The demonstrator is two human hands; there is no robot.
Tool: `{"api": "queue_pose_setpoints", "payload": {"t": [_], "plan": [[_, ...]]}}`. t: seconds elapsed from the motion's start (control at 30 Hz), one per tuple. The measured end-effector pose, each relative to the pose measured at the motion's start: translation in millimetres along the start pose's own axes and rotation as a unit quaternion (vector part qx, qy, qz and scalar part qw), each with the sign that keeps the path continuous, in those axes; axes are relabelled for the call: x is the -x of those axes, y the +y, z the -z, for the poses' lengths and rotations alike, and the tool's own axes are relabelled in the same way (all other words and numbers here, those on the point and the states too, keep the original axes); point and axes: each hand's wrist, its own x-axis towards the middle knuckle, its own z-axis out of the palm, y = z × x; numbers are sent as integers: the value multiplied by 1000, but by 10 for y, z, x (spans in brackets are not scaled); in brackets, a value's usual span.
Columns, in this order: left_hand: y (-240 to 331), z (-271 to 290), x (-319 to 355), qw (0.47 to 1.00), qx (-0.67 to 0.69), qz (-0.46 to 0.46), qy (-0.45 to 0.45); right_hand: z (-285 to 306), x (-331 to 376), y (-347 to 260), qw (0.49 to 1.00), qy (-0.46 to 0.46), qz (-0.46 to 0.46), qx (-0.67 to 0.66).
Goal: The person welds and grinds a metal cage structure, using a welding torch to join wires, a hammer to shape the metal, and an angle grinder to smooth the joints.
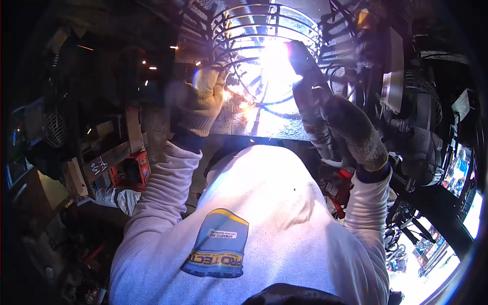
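Observation:
A round cage of dark metal rods [277, 18] stands on a metal worktable [231, 119] in front of me. My left hand [204, 94], in a yellowish work glove, is closed on the cage's near left side. In a darker, dirty glove, my right hand [351, 124] grips a dark welding torch [304, 66]. The torch's tip points into the cage, where a blinding white arc [277, 66] burns. Glare hides the weld spot and part of the near rods. My right fingers are partly lost in shadow.
Sparks fly off to the left. A red plastic crate [129, 170] and boards sit low at the left. Red tools or clamps [343, 188] are below the table's right side. Dark machinery [424, 147] crowds the right, with a bright opening [424, 259] beyond.

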Motion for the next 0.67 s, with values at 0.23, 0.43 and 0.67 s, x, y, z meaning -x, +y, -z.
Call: {"api": "queue_pose_setpoints", "payload": {"t": [0.23,0.43,0.67], "plan": [[46,-24,6,982,-172,-53,-50,-109,152,-181,816,214,-246,-477],[-41,5,-36,958,-242,-155,-14,27,251,-98,883,185,-278,-329],[-72,-40,-103,973,-161,-165,14,-53,157,-187,883,188,-282,-325]]}}
